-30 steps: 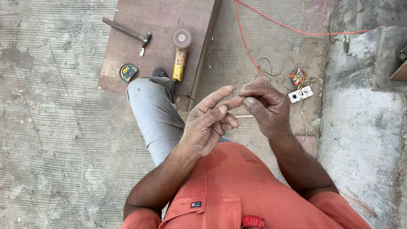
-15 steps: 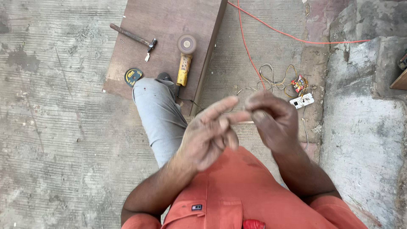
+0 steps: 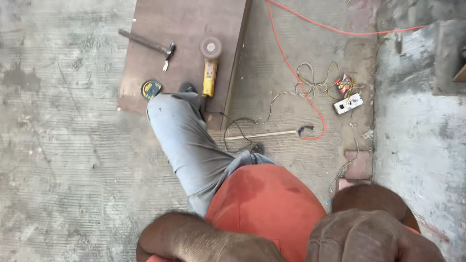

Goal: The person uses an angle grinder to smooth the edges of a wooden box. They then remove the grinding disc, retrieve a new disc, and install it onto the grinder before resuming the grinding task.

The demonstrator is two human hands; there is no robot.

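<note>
At the bottom right of the frame the right hand (image 3: pixel 361 237) sat very close to the lens, blurred, its knuckles bunched as if curled shut; whether anything lay inside it could not be told. Only the left forearm (image 3: pixel 204 240) showed, crossing the bottom edge, so the left hand itself was out of view.

A brown plywood board (image 3: pixel 189 29) lay flat on the concrete floor (image 3: pixel 58 160) in the upper middle, serving as a work surface. The person's foot in a dark shoe (image 3: pixel 187 88) rested at its lower edge, probably pinning it, with the grey trouser leg (image 3: pixel 189 140) running down to the orange shirt (image 3: pixel 262 204).

3 tools lay on or at the board, likely kept within reach:
- a hammer (image 3: pixel 150 45) on its side, upper left
- a yellow angle grinder (image 3: pixel 210 65), disc pointing up the frame
- a round tape measure (image 3: pixel 151 90) just beside the shoe

An orange cable (image 3: pixel 291 68) trailed from the top edge down to the right. It passed a tangle of thin wires (image 3: pixel 313 82) and a white socket block (image 3: pixel 348 104) set near the grey wall (image 3: pixel 417 121). A thin wooden strip (image 3: pixel 264 135) lay flat below them.
</note>
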